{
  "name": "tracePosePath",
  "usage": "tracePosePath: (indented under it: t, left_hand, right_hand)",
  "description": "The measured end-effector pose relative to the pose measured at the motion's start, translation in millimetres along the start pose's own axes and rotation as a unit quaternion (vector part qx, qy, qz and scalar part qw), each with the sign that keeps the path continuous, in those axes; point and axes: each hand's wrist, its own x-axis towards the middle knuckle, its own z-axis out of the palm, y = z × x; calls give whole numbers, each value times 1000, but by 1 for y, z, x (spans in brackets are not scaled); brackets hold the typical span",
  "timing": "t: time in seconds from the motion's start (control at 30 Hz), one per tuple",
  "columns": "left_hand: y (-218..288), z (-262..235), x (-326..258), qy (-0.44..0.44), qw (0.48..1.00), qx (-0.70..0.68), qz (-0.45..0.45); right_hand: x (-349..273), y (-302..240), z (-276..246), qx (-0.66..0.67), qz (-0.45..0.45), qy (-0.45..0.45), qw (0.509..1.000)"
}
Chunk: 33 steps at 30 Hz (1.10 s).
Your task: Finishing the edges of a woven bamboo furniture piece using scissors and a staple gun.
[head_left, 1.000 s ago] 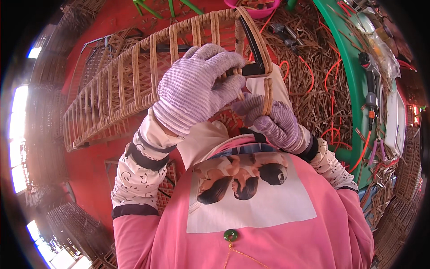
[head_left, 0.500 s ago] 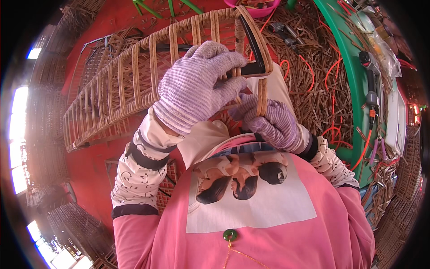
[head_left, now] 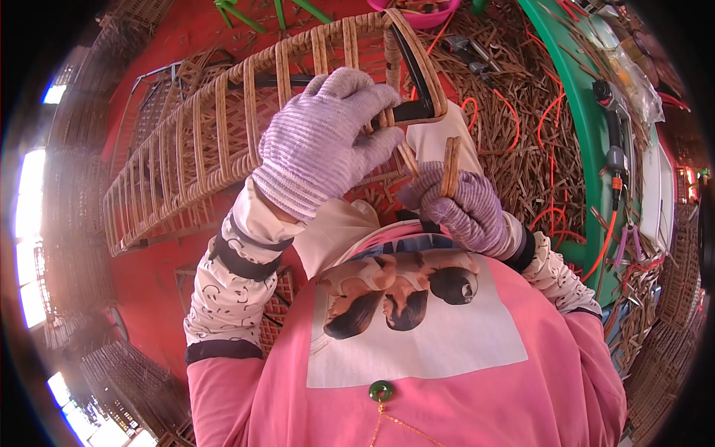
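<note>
A woven wicker furniture frame (head_left: 199, 143), wrapped in tan-brown strips, slants up from the left to the top middle. At its near right end, my left hand (head_left: 316, 145), in a purple-and-white striped glove, closes thumb and fingers around a black bar (head_left: 412, 112) with a few strip turns on it. A flat brown wicker strip (head_left: 407, 161) runs down from that spot to my right hand (head_left: 471, 212), gloved alike. My right fingers are closed around the strip, and a piece (head_left: 450, 165) of it sticks up from the fist. The right fingertips are partly hidden.
Loose strip scraps (head_left: 521, 171) and an orange air hose (head_left: 514, 119) cover the floor at right. A green table (head_left: 592, 179) there bears a black power tool (head_left: 617, 130) and purple-handled pliers (head_left: 629, 238). A pink basin (head_left: 428, 16) stands at the far side, near green stool legs (head_left: 279, 11).
My right hand has drawn slightly right and away from the left, so the strip between them shows stretched. The upright strip piece has tilted. The frame and left hand have shifted slightly left.
</note>
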Motion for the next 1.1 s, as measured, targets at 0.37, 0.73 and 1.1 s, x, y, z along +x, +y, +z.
tracePosePath:
  t: [0.37,0.73,1.1]
  left_hand:
    - [-5,-2,-2,21,999,-45,-4]
    - [-7,3,-2,24,999,-1,24]
    - [-10,0,-2,30,998,-45,31]
  right_hand:
    - [-8,-29,-2,-100,3,40,994]
    - [-6,-31,11,-190,-114,76,972]
    - [-11,-20,4,22,-15,162,986]
